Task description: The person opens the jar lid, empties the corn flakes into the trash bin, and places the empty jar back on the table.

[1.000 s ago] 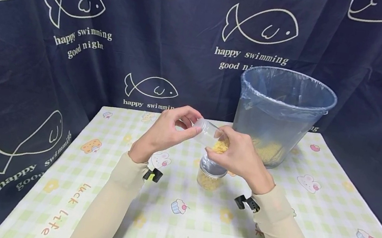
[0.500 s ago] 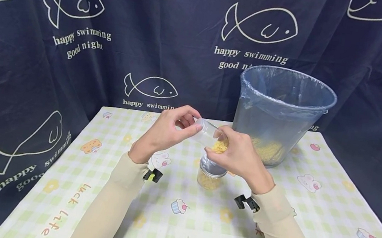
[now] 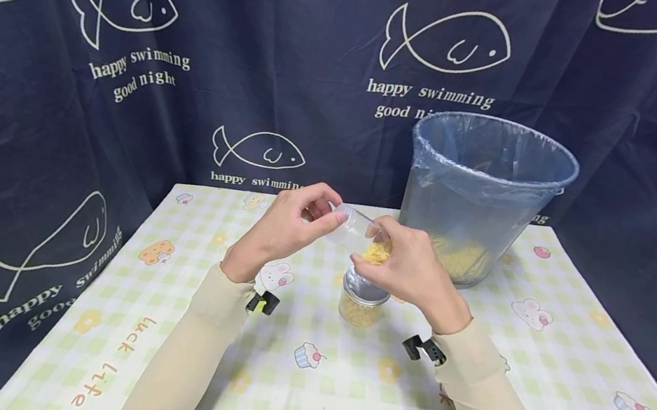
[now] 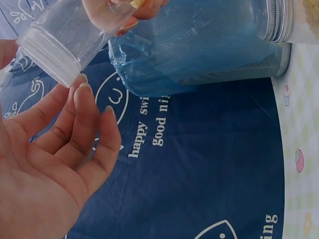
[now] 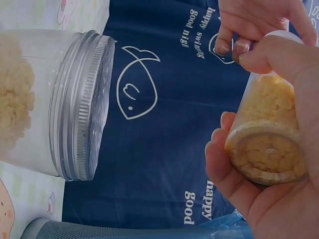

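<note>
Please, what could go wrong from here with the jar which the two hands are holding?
First, the clear jar is tilted, with the left hand's fingers at its white lid; if the lid comes off suddenly, some yellow pieces might spill onto the tablecloth.

Second, the right hand grips the smooth base end; if it slips, the jar could drop and perhaps knock the silver-lidded jar standing close by.
</note>
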Motion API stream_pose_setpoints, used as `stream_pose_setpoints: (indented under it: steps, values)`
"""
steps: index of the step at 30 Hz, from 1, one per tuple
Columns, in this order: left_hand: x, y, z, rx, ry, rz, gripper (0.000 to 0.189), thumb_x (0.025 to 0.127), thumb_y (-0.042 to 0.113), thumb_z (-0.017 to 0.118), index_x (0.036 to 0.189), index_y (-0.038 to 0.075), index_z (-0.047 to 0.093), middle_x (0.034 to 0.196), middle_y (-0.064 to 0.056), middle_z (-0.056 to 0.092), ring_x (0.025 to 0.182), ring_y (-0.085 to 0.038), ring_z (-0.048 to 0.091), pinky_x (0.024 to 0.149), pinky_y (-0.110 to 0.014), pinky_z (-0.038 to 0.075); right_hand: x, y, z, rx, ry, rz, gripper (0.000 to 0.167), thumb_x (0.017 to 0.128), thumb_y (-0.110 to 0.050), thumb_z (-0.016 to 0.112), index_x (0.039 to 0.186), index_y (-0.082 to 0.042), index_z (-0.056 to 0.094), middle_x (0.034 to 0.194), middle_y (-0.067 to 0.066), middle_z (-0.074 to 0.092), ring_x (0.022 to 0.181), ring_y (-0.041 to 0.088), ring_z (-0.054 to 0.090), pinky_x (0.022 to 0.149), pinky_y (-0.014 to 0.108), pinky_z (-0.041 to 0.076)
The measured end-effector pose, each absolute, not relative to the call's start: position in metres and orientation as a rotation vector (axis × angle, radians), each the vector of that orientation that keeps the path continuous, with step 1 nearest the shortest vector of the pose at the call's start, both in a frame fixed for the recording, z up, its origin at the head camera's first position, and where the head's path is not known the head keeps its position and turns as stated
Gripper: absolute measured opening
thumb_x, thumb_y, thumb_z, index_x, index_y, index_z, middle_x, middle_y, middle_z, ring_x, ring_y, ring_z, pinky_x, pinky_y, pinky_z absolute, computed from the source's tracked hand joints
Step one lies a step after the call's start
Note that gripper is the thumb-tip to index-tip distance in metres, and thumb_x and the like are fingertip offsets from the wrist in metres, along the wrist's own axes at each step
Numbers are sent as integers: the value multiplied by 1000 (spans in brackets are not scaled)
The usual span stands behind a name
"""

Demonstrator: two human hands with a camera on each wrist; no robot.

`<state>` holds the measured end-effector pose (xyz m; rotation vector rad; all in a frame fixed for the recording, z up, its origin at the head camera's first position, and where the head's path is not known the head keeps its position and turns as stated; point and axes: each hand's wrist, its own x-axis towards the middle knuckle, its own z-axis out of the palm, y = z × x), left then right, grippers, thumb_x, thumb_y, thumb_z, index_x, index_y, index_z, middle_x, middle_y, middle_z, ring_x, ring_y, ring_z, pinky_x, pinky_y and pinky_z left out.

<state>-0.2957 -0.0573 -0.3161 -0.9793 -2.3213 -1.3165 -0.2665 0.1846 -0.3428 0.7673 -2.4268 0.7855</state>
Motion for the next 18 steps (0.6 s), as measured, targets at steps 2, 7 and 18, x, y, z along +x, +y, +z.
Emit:
stream_pose_setpoints:
  steps: [2,7,18]
  values:
    - [-296,-58,-316,-980,-2326,-1314,24,96,38,68,106,17,70,79,4,66,69,-12,63,65,-32,53,-267,185,-343,772,-2423,786,36,75,-30,87,99,-18,63,75,-3,61,63,15,55,61,32,48]
    - [-295,-59,-315,-1011,-2313,-1317,26,98,37,64,111,16,70,85,3,67,77,-12,64,73,-32,55,-267,185,-342,776,-2415,786,36,75,-30,87,99,-17,63,74,-3,60,60,14,54,59,31,47]
    - [-294,-64,-311,-1146,-2173,-1394,35,94,21,70,127,12,67,122,-1,69,95,-17,68,87,-38,58,-267,186,-342,778,-2418,794,37,75,-30,87,100,-16,63,75,-3,62,61,13,55,59,31,49]
